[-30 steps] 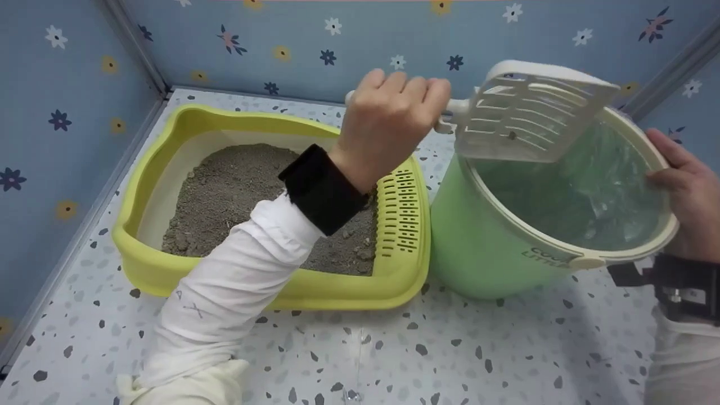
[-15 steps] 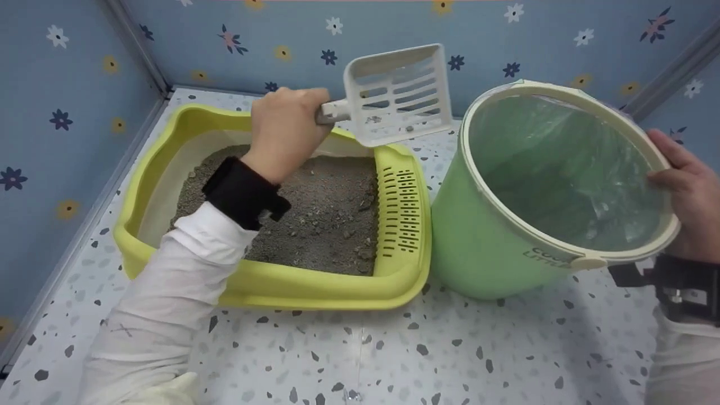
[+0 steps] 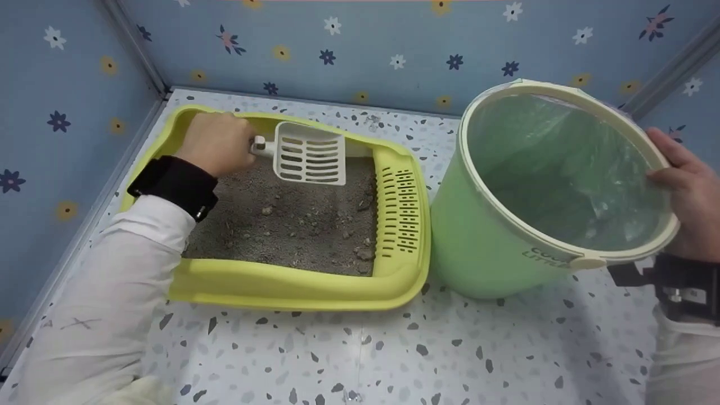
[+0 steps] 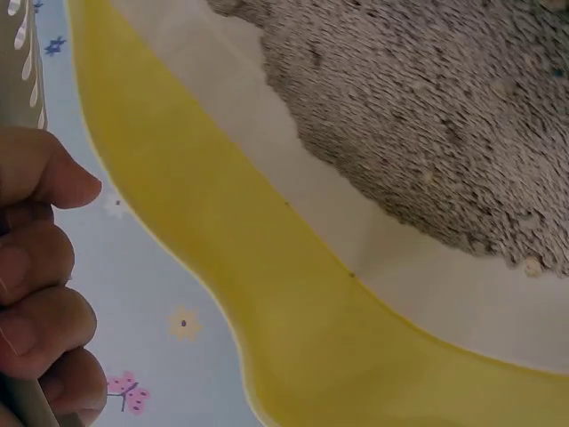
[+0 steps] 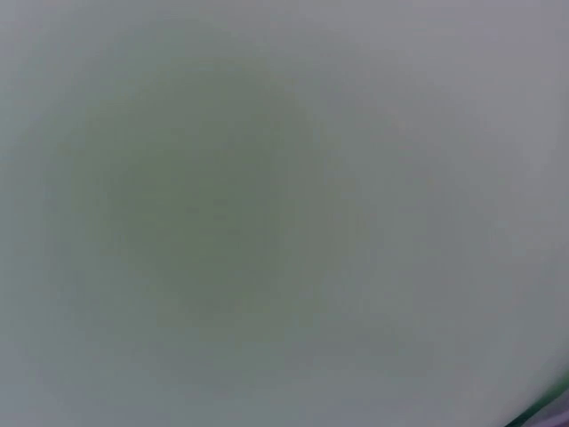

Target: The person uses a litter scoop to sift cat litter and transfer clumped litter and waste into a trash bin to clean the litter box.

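My left hand (image 3: 218, 143) grips the handle of a white slotted litter scoop (image 3: 310, 154), held above the yellow litter box (image 3: 292, 287). Grey-brown cat litter (image 3: 292, 225) with several small clumps lies in the box. In the left wrist view the curled fingers (image 4: 49, 311) wrap round the handle, and only an edge of the scoop shows. At the right, my right hand (image 3: 689, 191) holds the rim of a green trash bin (image 3: 484, 236), which leans toward me and to the right. A clear plastic bag (image 3: 607, 185) lines the bin. The right wrist view is blurred.
The bin stands close against the right side of the litter box. Blue flowered panels (image 3: 365, 45) rise behind and on the left. Beneath everything is a white speckled floor (image 3: 394, 354).
From over the bin's rim, the left hand has moved left and down with the scoop, which is now above the litter. The right hand and bin stay in place.
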`<state>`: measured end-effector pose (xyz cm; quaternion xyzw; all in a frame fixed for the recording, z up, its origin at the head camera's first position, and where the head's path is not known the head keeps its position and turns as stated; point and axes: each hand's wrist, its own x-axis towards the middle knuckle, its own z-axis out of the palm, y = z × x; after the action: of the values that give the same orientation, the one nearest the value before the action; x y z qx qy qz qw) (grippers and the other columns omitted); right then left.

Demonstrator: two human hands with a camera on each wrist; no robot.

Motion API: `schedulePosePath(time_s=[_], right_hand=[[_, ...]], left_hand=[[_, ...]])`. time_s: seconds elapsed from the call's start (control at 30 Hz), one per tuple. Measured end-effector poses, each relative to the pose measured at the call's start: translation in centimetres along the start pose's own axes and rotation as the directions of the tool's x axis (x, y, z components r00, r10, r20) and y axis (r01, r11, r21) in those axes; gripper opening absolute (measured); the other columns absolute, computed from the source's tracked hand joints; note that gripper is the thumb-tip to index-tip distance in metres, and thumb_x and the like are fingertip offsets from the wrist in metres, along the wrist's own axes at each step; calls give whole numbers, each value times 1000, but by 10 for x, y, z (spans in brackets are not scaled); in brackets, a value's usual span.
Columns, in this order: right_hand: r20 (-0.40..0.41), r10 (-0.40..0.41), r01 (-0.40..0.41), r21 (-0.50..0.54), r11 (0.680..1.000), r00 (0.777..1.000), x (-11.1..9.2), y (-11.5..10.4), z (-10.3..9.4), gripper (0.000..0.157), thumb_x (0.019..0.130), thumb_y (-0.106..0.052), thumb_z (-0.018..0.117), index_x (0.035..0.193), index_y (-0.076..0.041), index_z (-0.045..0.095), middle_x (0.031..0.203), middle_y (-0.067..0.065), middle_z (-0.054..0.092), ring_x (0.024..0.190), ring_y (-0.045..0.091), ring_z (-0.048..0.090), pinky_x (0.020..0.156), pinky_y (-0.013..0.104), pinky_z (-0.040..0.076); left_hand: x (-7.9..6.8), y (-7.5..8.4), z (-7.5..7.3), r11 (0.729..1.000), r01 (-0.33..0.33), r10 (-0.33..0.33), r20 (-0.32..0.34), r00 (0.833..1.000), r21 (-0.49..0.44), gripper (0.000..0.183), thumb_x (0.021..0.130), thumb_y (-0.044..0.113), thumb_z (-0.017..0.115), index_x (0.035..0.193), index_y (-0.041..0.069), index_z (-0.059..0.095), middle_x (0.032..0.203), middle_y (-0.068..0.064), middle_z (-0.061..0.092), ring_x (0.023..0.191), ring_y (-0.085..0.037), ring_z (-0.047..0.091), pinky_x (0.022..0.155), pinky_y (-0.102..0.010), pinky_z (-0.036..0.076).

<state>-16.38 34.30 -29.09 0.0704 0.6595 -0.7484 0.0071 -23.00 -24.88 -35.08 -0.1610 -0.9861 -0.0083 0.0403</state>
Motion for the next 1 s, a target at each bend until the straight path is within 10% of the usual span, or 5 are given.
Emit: schedulePosePath(time_s=[0.43,1.0], right_hand=[[-10,15,-15,54,998,1000,2,-2,-2,51,99,-4,38,142,-32,37,154,-8,25,137,11,35,83,21,51],[-8,-8,8,56,998,1000,0,-1,-1,52,99,-1,36,143,-29,37,154,-6,23,124,6,50,84,20,50]], left_hand=[[11,-1,43,978,-106,93,80,992,178,14,72,-2,55,60,5,57,57,-10,56,52,-28,53,49,-45,44],[40,59,73,964,-144,121,114,986,223,18,84,-1,57,68,5,64,67,-9,63,57,-22,55,57,-44,52]])
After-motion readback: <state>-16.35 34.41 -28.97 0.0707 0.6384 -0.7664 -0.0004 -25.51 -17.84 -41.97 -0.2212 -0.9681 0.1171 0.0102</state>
